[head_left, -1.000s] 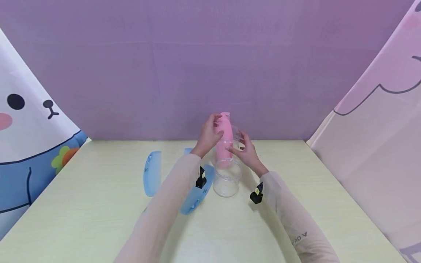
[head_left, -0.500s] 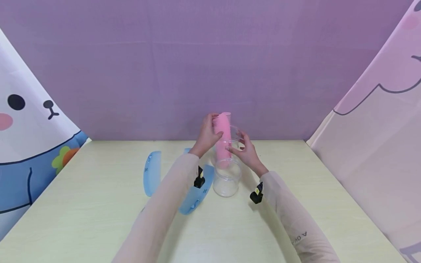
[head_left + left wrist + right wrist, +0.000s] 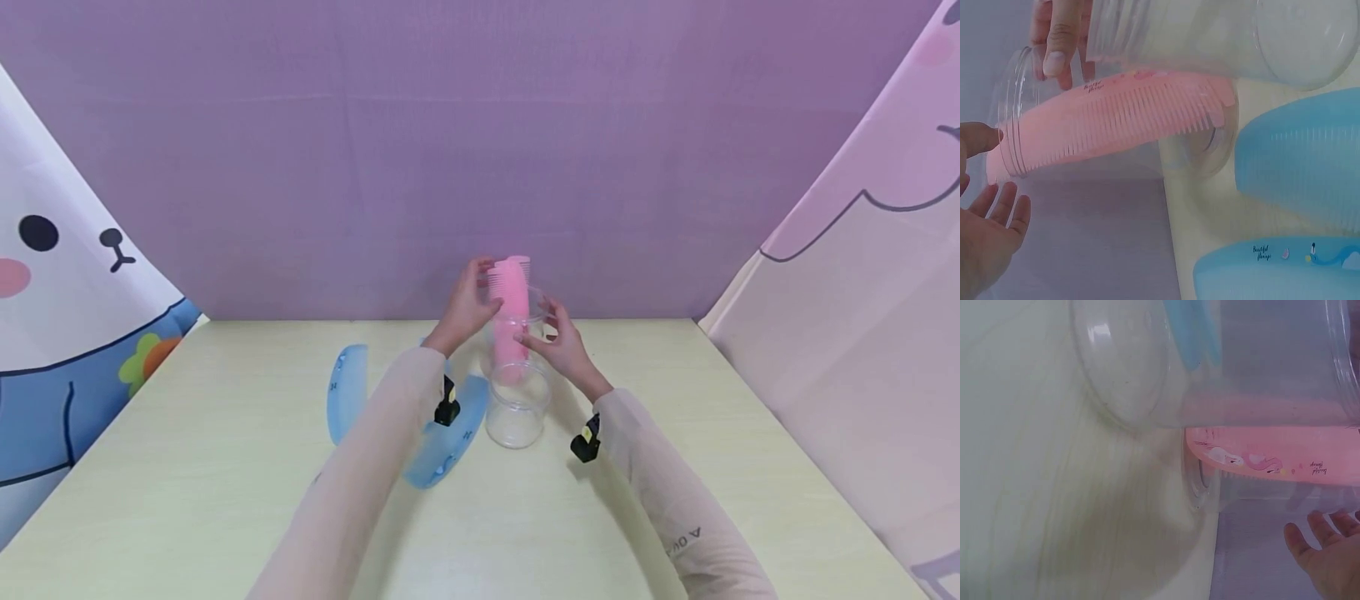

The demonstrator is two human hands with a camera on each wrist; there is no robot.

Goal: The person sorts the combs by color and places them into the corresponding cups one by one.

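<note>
Pink combs (image 3: 510,287) with a flamingo print stand overlapping in a clear plastic jar (image 3: 1013,112), their tops sticking out above its rim. My right hand (image 3: 562,342) grips this jar, thumb on the near side and fingers round the right. My left hand (image 3: 468,304) is spread at the combs' left side, thumb and fingertips right at the rim and comb ends, fingers loose. A second clear jar (image 3: 516,425) stands closer to me, in front of the first. Blue combs lie to the left, one (image 3: 347,392) apart and another (image 3: 450,442) beside the near jar.
A further blue comb (image 3: 1310,147) shows in the left wrist view, mostly behind my left arm from the head. The pale wooden table (image 3: 637,500) ends at a purple cloth (image 3: 480,150). Patterned cloths flank both sides.
My left hand has drawn slightly left and down from the combs, its fingers loosening. The pink combs have shifted and fanned a little. My right hand and both jars stay in place.
</note>
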